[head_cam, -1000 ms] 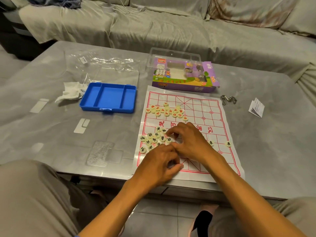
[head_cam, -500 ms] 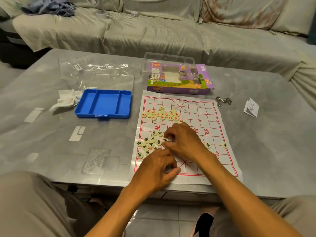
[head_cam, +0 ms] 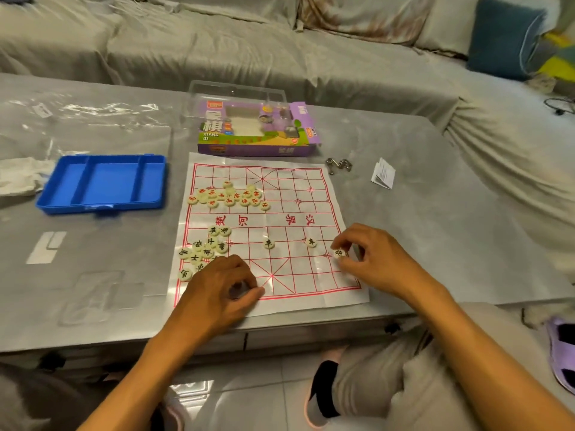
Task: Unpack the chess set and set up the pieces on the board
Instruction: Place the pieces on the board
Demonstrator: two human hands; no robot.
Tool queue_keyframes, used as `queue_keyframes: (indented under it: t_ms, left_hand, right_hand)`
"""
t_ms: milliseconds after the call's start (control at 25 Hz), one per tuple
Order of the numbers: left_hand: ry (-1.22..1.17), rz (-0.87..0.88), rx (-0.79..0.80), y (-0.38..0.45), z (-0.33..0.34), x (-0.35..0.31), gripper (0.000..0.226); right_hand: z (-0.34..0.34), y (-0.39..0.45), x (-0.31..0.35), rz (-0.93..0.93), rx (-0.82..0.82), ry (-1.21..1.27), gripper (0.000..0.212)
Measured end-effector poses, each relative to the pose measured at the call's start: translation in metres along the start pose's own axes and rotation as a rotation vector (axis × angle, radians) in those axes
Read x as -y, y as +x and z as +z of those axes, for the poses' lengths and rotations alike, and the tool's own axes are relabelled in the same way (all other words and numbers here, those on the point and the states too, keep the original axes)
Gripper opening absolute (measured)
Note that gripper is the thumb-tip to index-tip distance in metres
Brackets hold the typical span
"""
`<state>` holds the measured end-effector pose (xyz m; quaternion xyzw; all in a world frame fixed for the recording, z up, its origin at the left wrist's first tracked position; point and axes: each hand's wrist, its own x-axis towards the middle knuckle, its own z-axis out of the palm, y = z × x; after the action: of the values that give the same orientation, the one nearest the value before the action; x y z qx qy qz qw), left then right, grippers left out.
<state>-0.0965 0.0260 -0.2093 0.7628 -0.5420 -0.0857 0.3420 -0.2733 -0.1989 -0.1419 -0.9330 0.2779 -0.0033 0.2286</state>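
Observation:
A white paper xiangqi board [head_cam: 280,188] with red lines lies on the grey table. Red-lettered round pieces [head_cam: 230,197] are heaped on its far left; black-lettered pieces [head_cam: 202,250] are heaped on its near left. Two black pieces stand alone, one [head_cam: 268,243] mid-board and one [head_cam: 310,242] further right. My right hand [head_cam: 373,259] pinches a black piece [head_cam: 339,253] at the board's right edge. My left hand [head_cam: 224,287] rests curled on the board's near left side; something pale sits under its fingers, unclear what.
An empty blue tray [head_cam: 102,181] sits left of the board, with a white tissue [head_cam: 18,178] beside it. The purple xiangqi box [head_cam: 258,132] and a clear lid [head_cam: 236,91] lie behind the board. A metal chain [head_cam: 339,164] and folded leaflet [head_cam: 383,174] lie at right.
My right hand has left the black heap and moved right to the board's right edge with a black piece. My left hand has stayed near the front. The view swung right.

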Motion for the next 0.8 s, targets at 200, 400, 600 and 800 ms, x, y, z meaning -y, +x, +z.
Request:
queue_keyframes:
  t_ms: [200, 400, 600, 800]
  left_hand:
    - [0.012, -0.02, -0.024, -0.001, -0.001, -0.003, 0.033]
    - [0.0, -0.014, -0.022, -0.001, -0.001, -0.005, 0.032]
    - [-0.005, -0.016, -0.022, -0.001, 0.0, -0.004, 0.032]
    - [0.001, -0.011, -0.021, 0.0, 0.0, -0.003, 0.032]
  right_hand:
    - [0.018, 0.001, -0.001, 0.007, 0.041, -0.062, 0.032]
    - [0.026, 0.002, -0.009, 0.089, -0.022, -0.026, 0.029]
    - [0.032, 0.007, -0.013, 0.093, -0.056, -0.012, 0.02]
    - [0.034, 0.008, -0.011, 0.076, -0.091, 0.023, 0.024]
